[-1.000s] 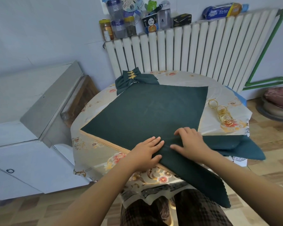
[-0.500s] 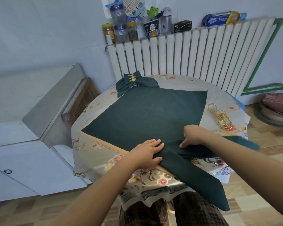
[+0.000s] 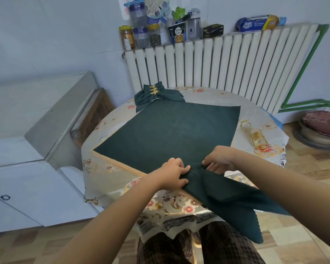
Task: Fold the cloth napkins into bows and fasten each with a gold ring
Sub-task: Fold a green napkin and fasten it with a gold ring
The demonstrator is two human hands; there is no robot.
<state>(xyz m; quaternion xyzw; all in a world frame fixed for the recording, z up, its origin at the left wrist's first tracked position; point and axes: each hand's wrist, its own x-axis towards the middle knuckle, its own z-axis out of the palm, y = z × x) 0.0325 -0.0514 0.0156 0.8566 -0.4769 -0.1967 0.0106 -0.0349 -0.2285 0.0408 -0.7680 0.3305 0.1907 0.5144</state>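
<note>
Several gold rings (image 3: 259, 140) beside napkin (image 3: 170, 132)

— What lies under the hands?
— A matt, dark green cloth napkin (image 3: 166, 134), finely woven, its edge pinked, on a glossy floral tablecloth (image 3: 107, 168) that looks like plastic.

— And beyond the right hand (image 3: 220, 161)?
— Shiny gold metal rings (image 3: 258, 140). Far past the left hand (image 3: 172, 173), a finished bow (image 3: 157, 95) of the same cloth, with a gleaming gold clasp.
</note>
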